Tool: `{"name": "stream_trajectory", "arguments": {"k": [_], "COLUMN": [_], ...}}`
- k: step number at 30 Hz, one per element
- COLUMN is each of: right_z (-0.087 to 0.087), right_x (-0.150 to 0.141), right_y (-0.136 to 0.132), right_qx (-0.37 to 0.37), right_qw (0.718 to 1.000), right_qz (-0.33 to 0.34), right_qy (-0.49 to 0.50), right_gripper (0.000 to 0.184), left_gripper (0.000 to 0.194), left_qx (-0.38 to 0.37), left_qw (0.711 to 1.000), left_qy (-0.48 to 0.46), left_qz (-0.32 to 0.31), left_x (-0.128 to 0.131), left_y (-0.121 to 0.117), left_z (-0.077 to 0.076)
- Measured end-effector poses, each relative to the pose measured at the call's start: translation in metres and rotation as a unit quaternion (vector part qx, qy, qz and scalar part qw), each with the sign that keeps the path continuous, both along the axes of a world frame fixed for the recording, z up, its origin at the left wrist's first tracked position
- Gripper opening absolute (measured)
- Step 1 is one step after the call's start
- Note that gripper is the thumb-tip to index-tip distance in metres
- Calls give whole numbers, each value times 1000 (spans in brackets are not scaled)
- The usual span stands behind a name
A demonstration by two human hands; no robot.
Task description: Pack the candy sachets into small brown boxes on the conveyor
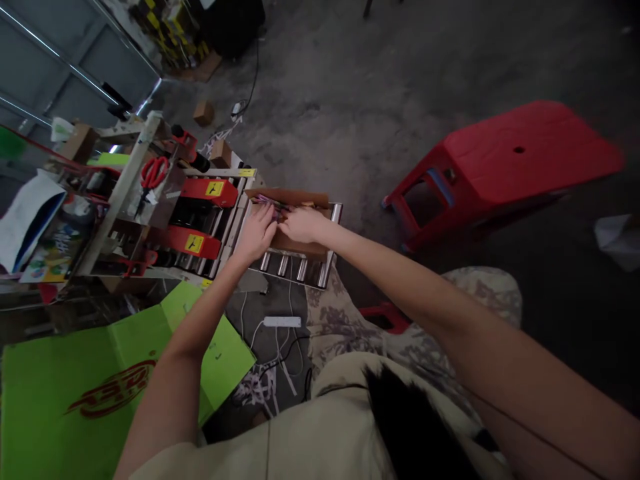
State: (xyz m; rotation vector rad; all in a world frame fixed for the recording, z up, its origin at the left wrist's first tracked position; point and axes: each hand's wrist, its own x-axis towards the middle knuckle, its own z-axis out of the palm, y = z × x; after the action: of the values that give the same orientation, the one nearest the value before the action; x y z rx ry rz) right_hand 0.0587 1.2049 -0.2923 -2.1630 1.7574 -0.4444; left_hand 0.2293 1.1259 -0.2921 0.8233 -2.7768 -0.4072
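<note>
A small cardboard box (315, 248) sits on the short roller section at the end of a taping machine. Its far flap (293, 195) stands raised, and thin purple and coloured pieces (265, 199) show inside along that flap. My left hand (257, 233) lies over the box's left part, fingers stretched forward onto the contents. From the right, my right hand (303, 225) reaches over the middle of the box, its fingers bent downward and close to the left hand. The right fingertips are partly hidden. No held object shows in either hand.
The taping machine (205, 190) stands left, with red-handled scissors (155, 173) on its frame. Metal rollers (301, 269) lie below the box. A red stool (520, 150) is at right. Green printed cardboard (50, 380), a white power strip (283, 321) and cables lie on the floor.
</note>
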Motion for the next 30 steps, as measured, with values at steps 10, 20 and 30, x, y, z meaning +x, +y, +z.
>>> {"name": "stream_trajectory", "arguments": {"k": [10, 20, 30], "right_z": [44, -15, -19], "right_x": [-38, 15, -70], "right_y": [-7, 61, 107], "right_qx": [-157, -145, -116], "right_qw": [964, 980, 864], "right_qz": [-194, -124, -201], "right_qy": [-89, -56, -446], "right_gripper": [51, 41, 46], "left_gripper": [43, 40, 118], "left_qx": [-61, -106, -41], "left_qw": [993, 943, 999], "left_qy": [-96, 214, 23], "left_qz": [-13, 234, -16], "left_x": [-42, -8, -31], "left_y": [-17, 45, 58], "left_z": [9, -33, -20]}}
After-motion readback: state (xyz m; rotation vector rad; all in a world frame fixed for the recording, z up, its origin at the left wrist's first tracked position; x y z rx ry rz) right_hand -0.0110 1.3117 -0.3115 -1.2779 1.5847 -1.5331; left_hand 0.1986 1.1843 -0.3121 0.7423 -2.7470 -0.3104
